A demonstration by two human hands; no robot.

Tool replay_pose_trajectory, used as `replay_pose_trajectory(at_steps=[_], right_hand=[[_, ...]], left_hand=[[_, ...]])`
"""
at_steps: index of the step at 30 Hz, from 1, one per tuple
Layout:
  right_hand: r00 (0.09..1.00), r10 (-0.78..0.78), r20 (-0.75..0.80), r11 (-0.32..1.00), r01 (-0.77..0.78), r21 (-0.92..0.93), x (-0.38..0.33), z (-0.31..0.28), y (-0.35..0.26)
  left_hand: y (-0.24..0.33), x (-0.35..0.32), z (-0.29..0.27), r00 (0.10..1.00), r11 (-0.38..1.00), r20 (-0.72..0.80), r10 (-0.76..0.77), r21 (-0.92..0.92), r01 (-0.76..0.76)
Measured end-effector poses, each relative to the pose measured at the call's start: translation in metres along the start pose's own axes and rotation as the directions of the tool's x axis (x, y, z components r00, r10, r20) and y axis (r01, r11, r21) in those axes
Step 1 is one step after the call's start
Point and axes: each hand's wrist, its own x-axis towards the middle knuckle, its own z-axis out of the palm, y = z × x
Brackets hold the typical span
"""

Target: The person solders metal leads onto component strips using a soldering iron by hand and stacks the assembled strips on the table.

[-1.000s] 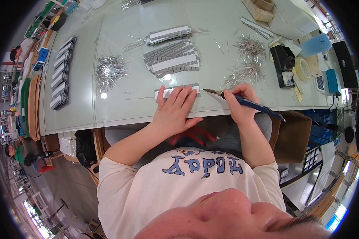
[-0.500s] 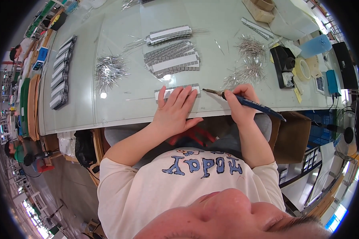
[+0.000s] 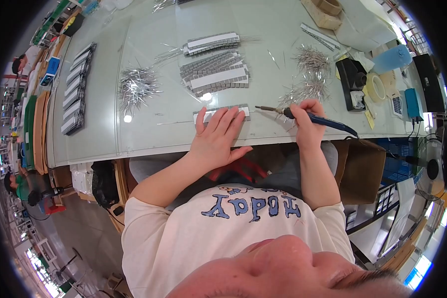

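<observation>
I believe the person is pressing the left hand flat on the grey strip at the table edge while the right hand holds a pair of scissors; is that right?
Not quite. The head view shows the right hand holding a blue-handled soldering iron, not scissors. The rest stands: the left hand lies flat on the grey strip near the table edge.

The left hand [image 3: 217, 138] lies flat, fingers spread, on a narrow grey-and-white strip [image 3: 222, 112] on the pale glass-topped table [image 3: 149, 126]. The right hand [image 3: 307, 119] grips a blue-handled soldering iron [image 3: 308, 117], tip just right of the strip.
</observation>
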Motion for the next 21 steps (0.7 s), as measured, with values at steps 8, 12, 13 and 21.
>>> replay_pose_trajectory(at_steps=[8,12,13,21], right_hand=[[0.995,-0.085,0.057,0.993,0.089,-0.072,0.000,0.005,0.005],[0.994,-0.099,0.049,0.993,0.101,-0.056,-0.002,0.004,0.004],[0.994,-0.107,0.037,0.993,0.108,-0.052,-0.002,0.004,0.004],[0.976,-0.218,-0.017,0.972,0.216,-0.096,0.004,0.013,0.018]], left_hand=[[-0.001,-0.002,-0.002,1.000,1.000,-0.022,-0.009,-0.024,0.009],[0.000,0.000,-0.004,0.998,0.999,-0.055,0.013,-0.047,-0.016],[0.002,0.001,-0.005,0.997,0.997,-0.071,0.026,-0.070,-0.031],[0.048,0.023,-0.083,0.893,-0.074,-0.420,0.160,-0.908,-0.413]])
